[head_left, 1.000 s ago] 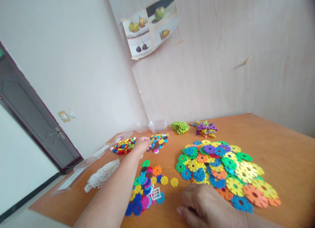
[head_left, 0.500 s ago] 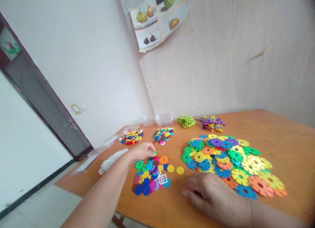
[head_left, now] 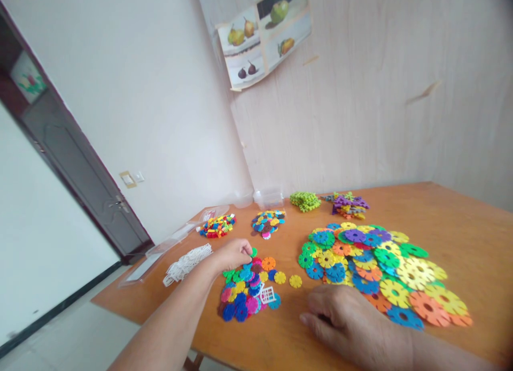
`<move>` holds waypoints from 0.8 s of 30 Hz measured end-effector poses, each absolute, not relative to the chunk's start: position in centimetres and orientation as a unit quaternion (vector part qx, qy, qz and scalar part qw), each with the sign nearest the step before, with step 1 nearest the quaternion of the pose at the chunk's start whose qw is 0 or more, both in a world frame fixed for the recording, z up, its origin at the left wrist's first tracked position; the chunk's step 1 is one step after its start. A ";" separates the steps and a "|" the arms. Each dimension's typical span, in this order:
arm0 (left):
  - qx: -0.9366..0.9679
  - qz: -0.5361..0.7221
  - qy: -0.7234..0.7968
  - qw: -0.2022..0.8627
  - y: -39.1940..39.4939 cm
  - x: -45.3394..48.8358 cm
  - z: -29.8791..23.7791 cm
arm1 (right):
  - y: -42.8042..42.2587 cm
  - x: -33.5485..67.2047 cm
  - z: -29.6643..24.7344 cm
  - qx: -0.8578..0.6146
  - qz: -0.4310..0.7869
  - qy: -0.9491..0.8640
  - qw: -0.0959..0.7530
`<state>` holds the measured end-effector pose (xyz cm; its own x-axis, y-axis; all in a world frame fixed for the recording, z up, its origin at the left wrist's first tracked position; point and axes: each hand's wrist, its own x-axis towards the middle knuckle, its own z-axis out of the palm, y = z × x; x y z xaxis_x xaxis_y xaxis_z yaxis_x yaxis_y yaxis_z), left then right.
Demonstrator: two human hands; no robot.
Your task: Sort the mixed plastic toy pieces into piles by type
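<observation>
My left hand reaches over the back of a small pile of coloured notched discs. Its fingers are pinched together at a small green disc, which shows beside the fingertips. A white grid-like piece lies on the right side of that pile, with a few yellow discs to its right. My right hand rests on the table in a loose fist, and I see nothing in it. Just beyond it spreads a large heap of bigger flower-shaped discs.
White plastic pieces lie left of my left arm. Farther back are small bricks, another disc pile, green interlocking pieces and purple ones. Clear plastic containers stand by the wall. The wooden table has its edge near me.
The view has shifted slightly, so everything sits a little lower and to the right. More of the green disc shows beside my left fingertips. My right hand stays resting on the table.
</observation>
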<state>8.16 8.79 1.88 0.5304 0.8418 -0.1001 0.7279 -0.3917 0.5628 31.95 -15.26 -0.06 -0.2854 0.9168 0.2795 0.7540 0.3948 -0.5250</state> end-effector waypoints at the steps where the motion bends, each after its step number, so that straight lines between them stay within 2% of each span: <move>1: 0.828 0.101 0.476 0.280 8.8 8.1 2.0 | -15.2 32.0 -0.1 -0.530 0.148 -0.788 0.276; 12: 0.814 0.086 0.472 0.327 8.3 7.8 2.7 | -15.3 32.0 0.1 -0.531 0.160 -0.785 0.275; 24: 0.711 0.240 0.529 0.395 11.2 11.5 4.1 | -15.1 31.9 0.5 -0.534 0.164 -0.781 0.278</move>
